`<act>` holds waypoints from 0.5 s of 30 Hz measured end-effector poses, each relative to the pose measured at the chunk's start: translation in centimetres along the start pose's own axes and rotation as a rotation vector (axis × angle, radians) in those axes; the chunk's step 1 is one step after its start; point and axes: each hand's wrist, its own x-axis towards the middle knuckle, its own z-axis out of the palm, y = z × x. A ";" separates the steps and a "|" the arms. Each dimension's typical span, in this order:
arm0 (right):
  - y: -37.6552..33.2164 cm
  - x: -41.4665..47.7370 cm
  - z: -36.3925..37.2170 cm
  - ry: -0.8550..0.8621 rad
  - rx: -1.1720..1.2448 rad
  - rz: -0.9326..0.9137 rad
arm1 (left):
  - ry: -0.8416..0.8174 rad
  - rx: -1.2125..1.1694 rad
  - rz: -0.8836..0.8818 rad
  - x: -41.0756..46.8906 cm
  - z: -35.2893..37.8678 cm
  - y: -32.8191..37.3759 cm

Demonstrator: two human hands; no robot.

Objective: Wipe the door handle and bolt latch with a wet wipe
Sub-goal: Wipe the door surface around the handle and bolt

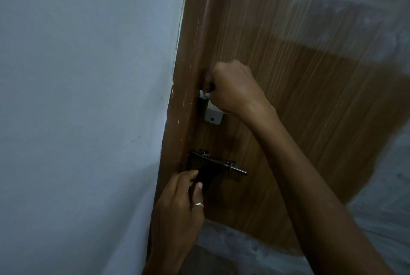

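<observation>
The right hand (233, 88) is raised on a long outstretched forearm, curled into a fist with the knuckles turned left. The left hand (179, 203) sits lower, fingers (188, 174) loosely extended upward, thumb apart, a ring on the thumb.

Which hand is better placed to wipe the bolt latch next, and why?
The right hand seems to hold the wet wipe at the door handle; the left hand, though beside the bolt latch, shows no wipe. Right, probably.

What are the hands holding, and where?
The right hand is closed around the top of the white door handle, with a bit of wet wipe peeking out. The left hand holds nothing; its fingers are open below the bolt latch.
</observation>
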 end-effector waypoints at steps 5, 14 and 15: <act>0.3 -2.4 -3.1 -0.137 0.162 -0.126 | -0.004 -0.025 0.013 0.0 -0.3 -0.1; 3.5 -1.4 -0.5 0.271 -0.109 -0.297 | 0.039 -0.041 0.041 -0.1 -0.5 0.3; 3.7 -1.0 0.2 0.223 -0.158 -0.327 | 0.045 -0.041 0.044 -0.1 -0.5 0.4</act>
